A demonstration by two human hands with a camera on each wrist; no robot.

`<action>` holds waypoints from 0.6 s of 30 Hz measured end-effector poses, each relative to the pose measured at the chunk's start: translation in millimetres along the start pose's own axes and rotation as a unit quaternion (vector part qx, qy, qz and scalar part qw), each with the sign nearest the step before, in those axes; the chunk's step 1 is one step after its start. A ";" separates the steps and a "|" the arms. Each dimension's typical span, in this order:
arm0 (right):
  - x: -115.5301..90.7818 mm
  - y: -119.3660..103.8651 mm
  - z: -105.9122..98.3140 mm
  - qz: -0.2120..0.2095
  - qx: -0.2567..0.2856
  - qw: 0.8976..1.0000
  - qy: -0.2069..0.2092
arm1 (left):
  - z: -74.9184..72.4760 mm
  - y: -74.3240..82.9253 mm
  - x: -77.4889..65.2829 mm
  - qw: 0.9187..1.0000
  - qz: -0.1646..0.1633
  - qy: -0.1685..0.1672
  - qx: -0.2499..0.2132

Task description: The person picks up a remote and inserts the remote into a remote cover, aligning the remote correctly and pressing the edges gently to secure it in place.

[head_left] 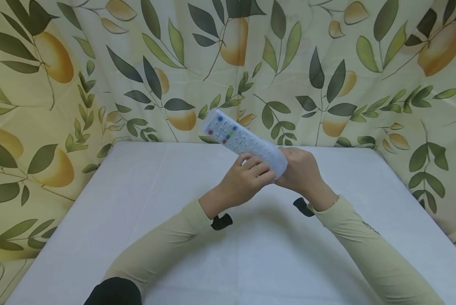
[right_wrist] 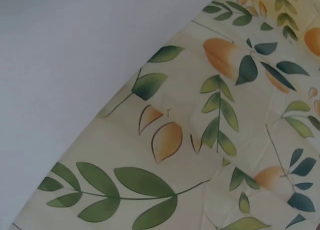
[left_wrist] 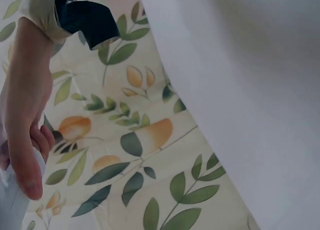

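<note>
A pale remote control (head_left: 241,140) with rows of small buttons, some coloured blue, red and green, is held above the table in the head view, tilted with its far end up and left. My right hand (head_left: 302,171) grips its near end, mostly behind it. Curled over its lower edge are the fingers of my left hand (head_left: 244,180); the left thumb is hidden. In the left wrist view, the right hand (left_wrist: 25,125) shows at the left border, its thumb against the remote control (left_wrist: 12,205). Neither hand appears in the right wrist view.
Beneath the hands is a table with a white cover (head_left: 167,178). A curtain (head_left: 228,84) printed with leaves and orange fruit hangs behind and around it. Black cameras (head_left: 222,222) stick out from both wrists.
</note>
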State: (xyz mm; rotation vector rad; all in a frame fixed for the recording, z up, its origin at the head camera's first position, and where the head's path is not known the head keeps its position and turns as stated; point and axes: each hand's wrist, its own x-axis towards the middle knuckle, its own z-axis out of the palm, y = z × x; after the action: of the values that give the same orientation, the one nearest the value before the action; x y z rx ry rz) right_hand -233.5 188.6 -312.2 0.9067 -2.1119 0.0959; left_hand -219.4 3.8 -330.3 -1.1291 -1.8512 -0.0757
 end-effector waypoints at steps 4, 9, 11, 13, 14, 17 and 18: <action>-0.7 5.3 -1.3 -0.023 0.007 1.000 0.010 | -1.5 -3.3 0.5 0.999 0.008 -0.021 0.023; -2.8 8.6 -2.8 -0.030 0.018 0.999 0.016 | -5.3 -14.3 -4.3 0.999 0.026 -0.017 0.030; -3.9 8.7 -3.9 -0.031 0.012 0.999 0.017 | -8.9 -22.2 -5.9 0.999 0.015 -0.009 0.037; -4.8 8.1 -4.8 -0.035 0.000 0.999 0.021 | -13.1 -30.6 -5.1 0.999 -0.014 -0.009 0.043; -5.1 7.6 -5.3 -0.039 -0.006 0.999 0.025 | -14.7 -34.4 -4.1 0.998 -0.031 -0.015 0.043; -5.4 4.8 -6.7 -0.050 -0.028 0.998 0.030 | -19.6 -42.7 -1.0 0.996 -0.073 -0.047 0.037; -5.5 3.8 -7.3 -0.052 -0.032 0.998 0.028 | -20.5 -44.2 -1.0 0.995 -0.081 -0.056 0.034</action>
State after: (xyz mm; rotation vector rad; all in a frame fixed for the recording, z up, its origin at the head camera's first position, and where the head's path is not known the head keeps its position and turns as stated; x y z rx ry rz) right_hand -228.8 197.2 -310.4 0.9624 -2.0004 0.0003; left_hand -237.4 -32.0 -302.6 -0.9516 -2.0276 -0.0428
